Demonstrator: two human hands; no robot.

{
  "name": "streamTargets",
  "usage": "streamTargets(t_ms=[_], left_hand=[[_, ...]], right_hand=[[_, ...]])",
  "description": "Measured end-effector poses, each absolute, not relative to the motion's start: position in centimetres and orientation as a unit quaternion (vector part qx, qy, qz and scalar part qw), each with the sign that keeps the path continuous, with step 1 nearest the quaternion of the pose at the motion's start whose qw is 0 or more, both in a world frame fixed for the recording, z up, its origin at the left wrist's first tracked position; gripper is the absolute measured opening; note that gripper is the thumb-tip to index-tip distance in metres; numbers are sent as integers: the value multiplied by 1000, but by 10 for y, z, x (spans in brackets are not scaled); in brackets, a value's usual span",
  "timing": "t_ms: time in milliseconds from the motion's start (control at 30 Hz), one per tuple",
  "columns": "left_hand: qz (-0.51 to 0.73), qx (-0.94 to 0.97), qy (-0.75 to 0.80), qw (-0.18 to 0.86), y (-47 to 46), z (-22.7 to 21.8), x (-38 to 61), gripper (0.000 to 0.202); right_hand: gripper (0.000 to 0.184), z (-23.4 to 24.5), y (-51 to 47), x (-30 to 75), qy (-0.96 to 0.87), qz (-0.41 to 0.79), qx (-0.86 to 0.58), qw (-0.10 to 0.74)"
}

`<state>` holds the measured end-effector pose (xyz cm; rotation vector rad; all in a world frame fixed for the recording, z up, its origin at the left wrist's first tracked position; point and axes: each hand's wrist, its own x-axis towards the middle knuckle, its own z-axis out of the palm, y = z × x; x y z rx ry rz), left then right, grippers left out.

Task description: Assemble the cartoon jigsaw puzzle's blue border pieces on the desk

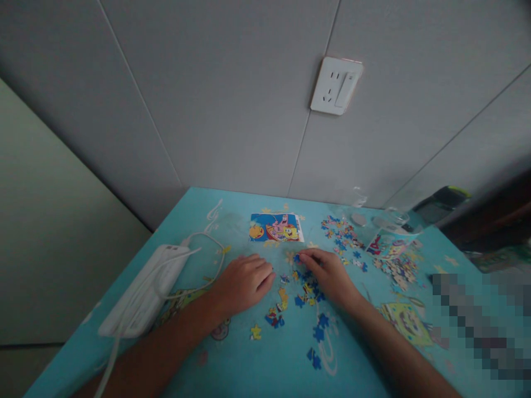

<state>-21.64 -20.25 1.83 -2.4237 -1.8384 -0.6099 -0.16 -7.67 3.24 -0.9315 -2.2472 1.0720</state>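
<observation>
My right hand [326, 271] is closed in a pinch on a small blue puzzle piece [297, 257], just above the table. My left hand [245, 281] rests left of the loose pieces, its fingers curled inward; whether anything is inside them is hidden. Between and below my hands lie several puzzle pieces: a yellow piece [256, 331], a dark red and blue cluster [274, 318], and blue pieces [318, 333] near my right wrist. Beyond my hands lies a picture card [276, 228] with cartoon figures on blue.
A white power strip [145, 293] with a white cable lies at the left. More puzzle pieces [342, 235] spread at the back right, beside a clear container [390, 243] with a printed label. A wall socket [337, 85] sits above the blue table [249, 376].
</observation>
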Motion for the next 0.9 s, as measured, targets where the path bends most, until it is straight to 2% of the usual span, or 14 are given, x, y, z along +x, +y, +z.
streamTargets(t_ms=[133,300,400,567,900], left_hand=[[-203,-781,-590,32,-202,17,-218,25],[-197,-768,-608,36,-202,16,-220,21],[-187,-757,-625,43,-202,17,-221,18],[-194,-762,-617,31,-200,23,-223,16],[-210,-777,-593,-4,-195,13,-216,34]], right_hand=[[27,38,-75,-15,-826,414,-327,198],[25,31,-68,-38,-895,305,-285,160],[19,24,-68,-50,-912,219,-300,175],[13,26,-73,-53,-913,162,-322,192],[20,30,-47,24,-883,173,-344,269]])
